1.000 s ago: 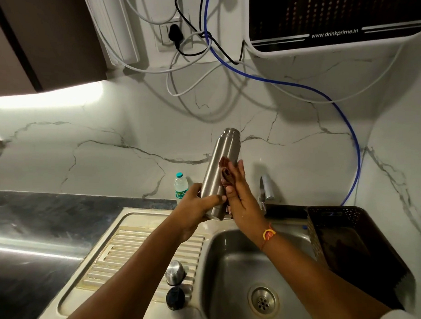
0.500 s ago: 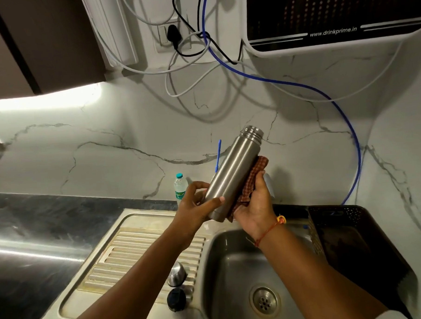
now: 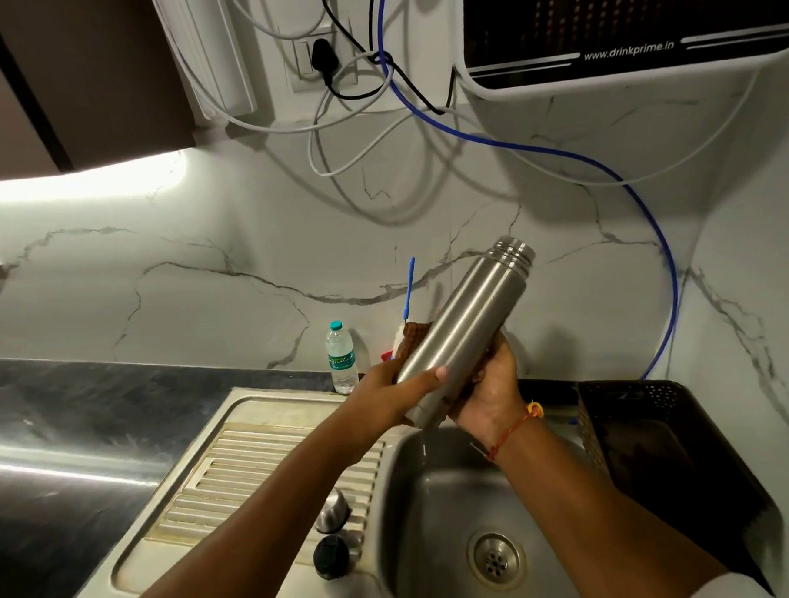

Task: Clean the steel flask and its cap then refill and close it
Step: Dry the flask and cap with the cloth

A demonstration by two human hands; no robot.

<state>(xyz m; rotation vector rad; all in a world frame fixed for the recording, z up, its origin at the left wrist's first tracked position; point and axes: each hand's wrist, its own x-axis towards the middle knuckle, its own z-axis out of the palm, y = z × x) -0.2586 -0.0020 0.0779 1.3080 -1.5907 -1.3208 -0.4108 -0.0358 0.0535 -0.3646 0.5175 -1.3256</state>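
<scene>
A person is holding the steel flask in the air above the back edge of the sink basin. It is tilting so that its open, threaded mouth is pointing up and to the right while its base is hanging over the basin. The left hand is gripping the flask's lower body, with the thumb lying across the front. The right hand is cupping the flask from the other side and pressing a brown checked cloth against the metal; a corner of the cloth is showing past the flask's left side. Near the drainboard's front edge, just beside the basin, the steel cap and a black stopper are sitting close together, well apart from the flask. A small plastic bottle is standing at the drainboard's back edge, and a dark basket is sitting along the basin's right edge.
</scene>
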